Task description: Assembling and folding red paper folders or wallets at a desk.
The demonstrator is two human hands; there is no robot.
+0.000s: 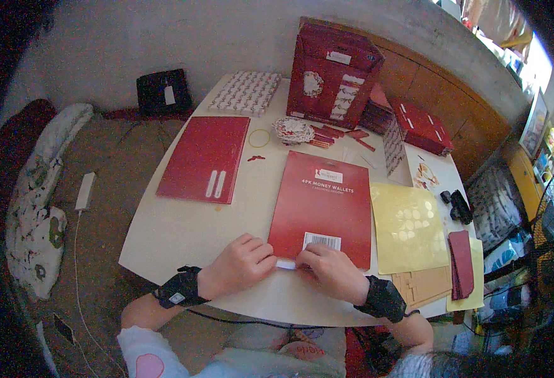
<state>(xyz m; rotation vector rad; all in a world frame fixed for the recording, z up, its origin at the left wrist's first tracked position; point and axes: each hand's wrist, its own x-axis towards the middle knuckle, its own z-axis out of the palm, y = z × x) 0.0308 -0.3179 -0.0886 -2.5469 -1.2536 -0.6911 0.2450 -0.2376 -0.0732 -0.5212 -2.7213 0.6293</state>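
Note:
A flat red money wallet package [321,214] with a barcode label near its lower edge lies in front of me. At that edge, a short white strip [285,264] shows between my hands. My left hand [242,266] is closed, its fingertips pinching the strip's left end. My right hand [332,272] is closed too, with fingers bent over the package's lower edge and the strip's right end; its fingertips are partly hidden. Both wrists wear black bands. Left of the package lies a stack of red folders [204,157] with two white oval slots.
A tall red box [330,72] stands at the back, beside a pile of patterned cards [245,92] and a bundle of small pieces [293,130]. Yellow sheets [409,227], brown cardboard [423,286] and dark red strips [460,264] lie at right. A yellow ring [259,130] sits mid-table.

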